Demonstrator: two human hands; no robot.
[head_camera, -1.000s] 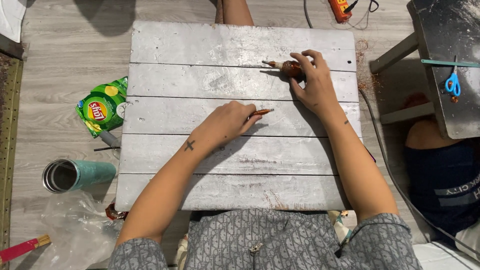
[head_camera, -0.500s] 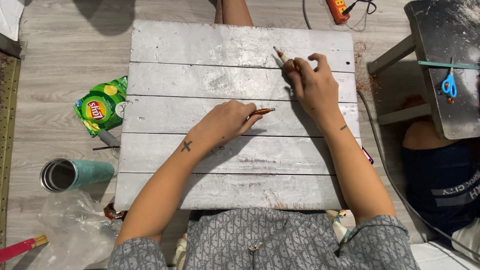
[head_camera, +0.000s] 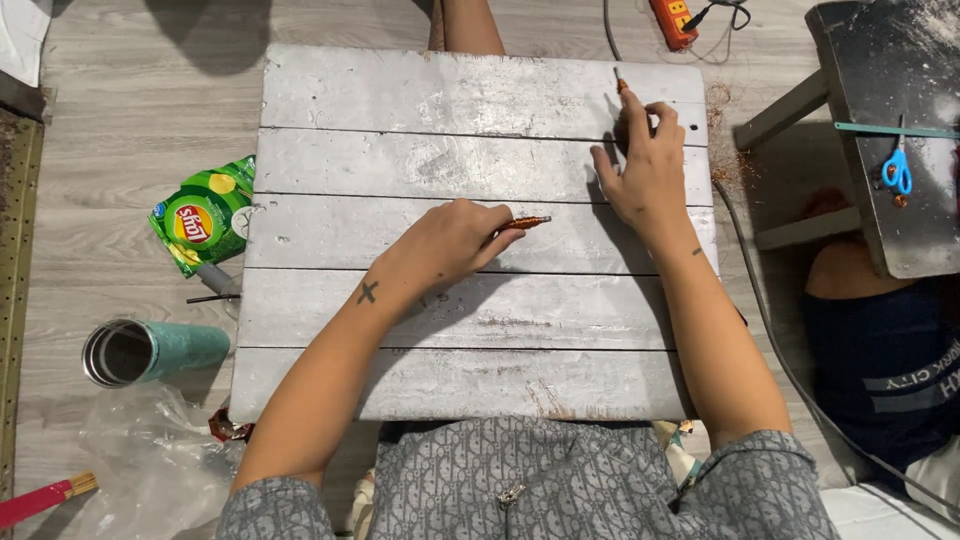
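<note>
Whitewashed plank counter, five slats, sitting across your lap; nothing on it but your two hands and what they hold. Left hand is curled around a slim orange-brown stick, mid-counter on the third slat. Its long axis runs along the slat, tip pointing to your right, close to flat on the wood. Right hand is closed around a second thin stick-like tool near the far right corner; its long axis runs away from you, tip at the top slat. Can't tell what kind of tool it is.

Progress, judging by the surface alone: no fresh marks, cuts or joined parts visible, so the work looks early. The two pieces are well apart, not touching.

Off the counter: green snack bag and teal tumbler on the floor to your left, blue scissors on the dark stool to your right.
</note>
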